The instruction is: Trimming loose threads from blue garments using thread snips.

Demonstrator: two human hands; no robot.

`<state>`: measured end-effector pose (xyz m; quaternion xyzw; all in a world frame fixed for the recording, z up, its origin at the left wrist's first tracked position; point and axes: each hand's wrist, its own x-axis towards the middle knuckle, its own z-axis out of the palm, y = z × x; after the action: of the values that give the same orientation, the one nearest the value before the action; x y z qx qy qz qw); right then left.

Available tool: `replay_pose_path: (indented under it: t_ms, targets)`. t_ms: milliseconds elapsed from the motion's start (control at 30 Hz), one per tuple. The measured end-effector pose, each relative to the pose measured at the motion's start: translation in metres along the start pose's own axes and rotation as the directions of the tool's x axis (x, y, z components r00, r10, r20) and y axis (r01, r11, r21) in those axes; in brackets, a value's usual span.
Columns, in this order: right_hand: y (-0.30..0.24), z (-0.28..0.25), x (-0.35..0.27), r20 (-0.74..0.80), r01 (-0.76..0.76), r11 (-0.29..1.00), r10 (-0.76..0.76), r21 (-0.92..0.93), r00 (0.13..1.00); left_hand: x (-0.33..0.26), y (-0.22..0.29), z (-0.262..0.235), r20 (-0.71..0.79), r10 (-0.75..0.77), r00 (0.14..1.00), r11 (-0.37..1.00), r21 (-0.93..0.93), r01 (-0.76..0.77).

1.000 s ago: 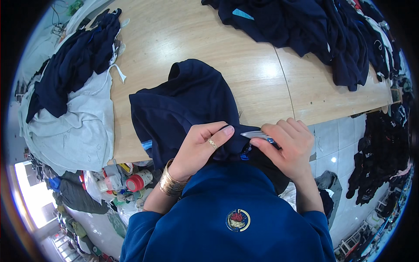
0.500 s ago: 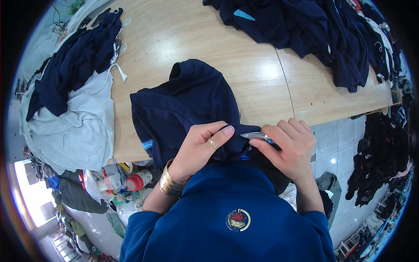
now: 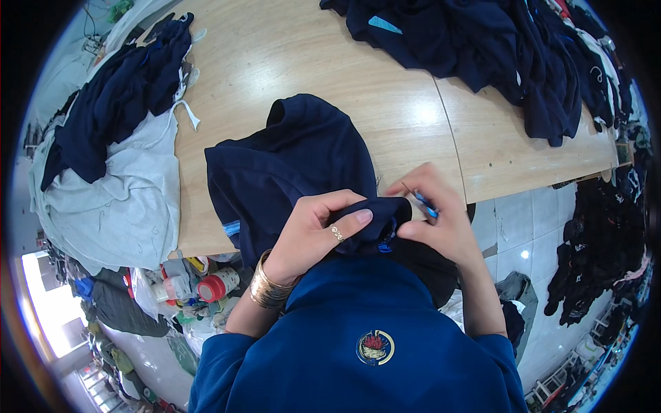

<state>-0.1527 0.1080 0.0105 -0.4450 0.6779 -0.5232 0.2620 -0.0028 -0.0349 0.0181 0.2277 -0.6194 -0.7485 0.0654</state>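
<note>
A dark navy garment (image 3: 296, 155) lies bunched at the table's near edge, and its near part hangs over toward my lap. My left hand (image 3: 317, 227) pinches its cloth between thumb and fingers, close to a rolled-looking edge. Bright blue trim shows beneath that edge. Just right of the cloth, my right hand (image 3: 446, 224) is curled around small thread snips (image 3: 425, 205) with blue on the handle. Motion smears the right fingers, and most of the snips are hidden in the palm. The right fingertips are beside the cloth edge; whether they touch it I cannot tell.
More navy garments (image 3: 468, 48) are heaped across the wooden table (image 3: 241, 55). At the left, a navy garment (image 3: 124, 96) lies over pale grey cloth (image 3: 131, 199). Below the table's edge are a red-lidded container (image 3: 212, 288) and plastic bags. Dark clothes (image 3: 595, 241) lie on the tiled floor at right.
The snips' blade, pointing at the cloth before, has swung back into my right hand. The right fingers have lifted toward the cloth edge. My left hand keeps its pinch almost unmoved.
</note>
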Motion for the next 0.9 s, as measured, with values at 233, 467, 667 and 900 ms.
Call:
replay_pose_path:
  t_ms: [233,467,667,900]
  targets:
    - [0.000,0.011,0.002,-0.283,-0.205,0.978,0.183,-0.048,0.941,0.007,-0.002,-0.019,-0.291,0.676,0.677,0.559,0.801,-0.214]
    - [-0.011,0.019,0.000,-0.252,0.272,0.903,-0.363,-0.332,0.897,-0.007,-0.024,0.016,0.432,-0.054,0.900,0.882,-0.402,0.246]
    - [0.002,0.020,-0.012,-0.237,0.361,0.815,-0.500,-0.453,0.833,0.003,-0.018,0.005,0.048,-0.198,0.979,0.773,-0.606,0.186]
    - [-0.004,0.001,-0.018,-0.164,0.071,0.929,-0.138,-0.364,0.977,-0.006,-0.010,0.002,-0.003,-0.107,0.994,0.854,-0.512,0.091]
